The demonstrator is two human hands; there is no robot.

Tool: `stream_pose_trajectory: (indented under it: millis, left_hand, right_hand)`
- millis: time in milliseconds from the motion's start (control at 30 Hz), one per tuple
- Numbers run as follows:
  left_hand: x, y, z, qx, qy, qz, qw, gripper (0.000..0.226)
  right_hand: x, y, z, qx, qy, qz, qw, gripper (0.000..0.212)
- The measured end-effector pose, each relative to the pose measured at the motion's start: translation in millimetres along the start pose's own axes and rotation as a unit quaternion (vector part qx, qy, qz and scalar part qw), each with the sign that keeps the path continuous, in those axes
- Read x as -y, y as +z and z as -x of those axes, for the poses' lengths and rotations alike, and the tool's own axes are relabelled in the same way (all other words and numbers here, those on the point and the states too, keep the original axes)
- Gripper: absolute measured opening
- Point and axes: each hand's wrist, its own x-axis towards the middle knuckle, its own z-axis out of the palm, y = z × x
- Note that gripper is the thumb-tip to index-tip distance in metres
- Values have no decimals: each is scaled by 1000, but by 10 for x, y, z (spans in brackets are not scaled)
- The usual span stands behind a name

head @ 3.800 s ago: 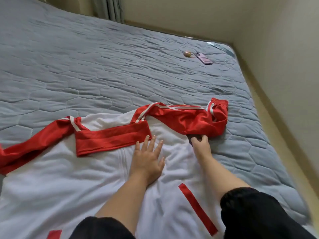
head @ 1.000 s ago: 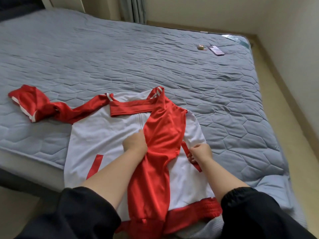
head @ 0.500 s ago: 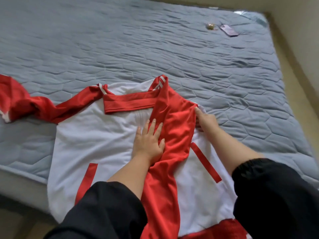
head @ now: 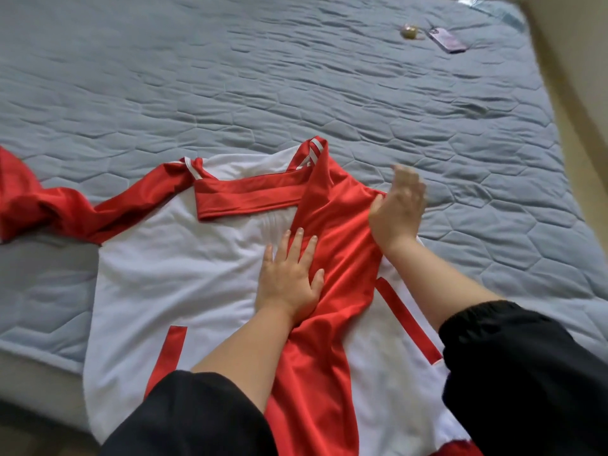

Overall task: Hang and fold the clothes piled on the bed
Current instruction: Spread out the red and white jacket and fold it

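Right hand (head: 396, 209) raised from jacket's right edge since half a second ago. Now blurred, fingers loosely straight, nothing held; contact with fabric cannot be told. Left hand (head: 289, 278) kept flat, fingers spread, pressed on edge of folded red sleeve (head: 335, 225). Counted: one white-and-red jacket (head: 184, 274), spread at near edge of bed (head: 230, 93); two hands; one phone (head: 447, 40) and one small gold object (head: 409, 30) by far right corner. Other sleeve (head: 98, 212) cut off at left — hem hidden by black cuffs (head: 513, 357).

Left hand (head: 289, 284) flat on jacket (head: 171, 281)
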Motion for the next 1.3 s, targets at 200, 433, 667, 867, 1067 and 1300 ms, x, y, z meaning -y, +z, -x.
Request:
stream_pose_trajectory:
  millis: [200, 433, 667, 867, 1067, 1300]
  left_hand:
    - [1, 7, -7, 0, 6, -8, 1000, 67]
    - [4, 5, -5, -7, 6, -8, 1000, 67]
    - [4, -5, -10, -21, 7, -8, 1000, 65]
    - [-18, -63, 4, -38, -2, -5, 999, 66]
    - [-103, -86, 98, -78, -22, -6, 997, 62]
    - [-164, -104, 481, -86, -133, 20, 987, 65]
  right_hand:
    - [-310, 23, 361, 320, -137, 257, 902, 56]
    - [-108, 15, 823, 275, -85, 174, 942, 62]
    - [-440, -43, 1222, 280, -75, 134, 948, 63]
    - [-413, 14, 1192, 276, -76, 139, 948, 63]
    - [-482, 116, 1106, 244, -82, 114, 960, 66]
    - [-528, 115, 1094, 236, -99, 95, 962, 67]
